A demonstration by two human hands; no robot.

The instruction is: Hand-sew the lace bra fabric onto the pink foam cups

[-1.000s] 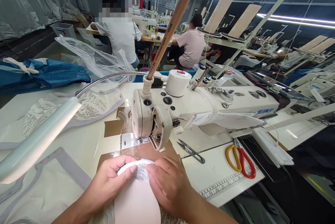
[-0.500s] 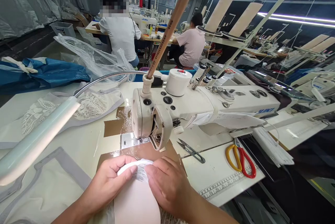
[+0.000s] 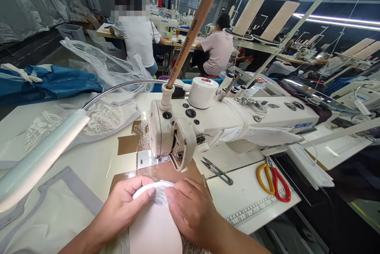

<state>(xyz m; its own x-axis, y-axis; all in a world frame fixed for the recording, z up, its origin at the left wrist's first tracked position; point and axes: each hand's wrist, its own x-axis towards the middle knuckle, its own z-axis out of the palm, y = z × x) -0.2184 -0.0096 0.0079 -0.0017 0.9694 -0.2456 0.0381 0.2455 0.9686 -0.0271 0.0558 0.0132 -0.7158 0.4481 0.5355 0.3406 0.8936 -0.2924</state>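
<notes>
Between my hands is a pale pink padded bra cup [image 3: 156,226] with a white lace edge [image 3: 160,196] along its top. My left hand [image 3: 126,206] pinches that edge between thumb and fingers on the left side. On the right, my right hand [image 3: 192,210] grips the same edge with its fingers curled; its fingertips are partly hidden. Just beyond the hands stands a white sewing machine [image 3: 204,123], its presser foot and needle plate [image 3: 148,159] apart from the cup. The cup's lower end runs out of view.
Thread snips [image 3: 218,171] and scissors with yellow and red handles [image 3: 273,182] lie right of the machine, by a printed ruler [image 3: 252,209]. A lamp [image 3: 44,159] crosses the left side above lace-trimmed pieces [image 3: 103,119]. Two people [image 3: 135,44] sit at machines beyond.
</notes>
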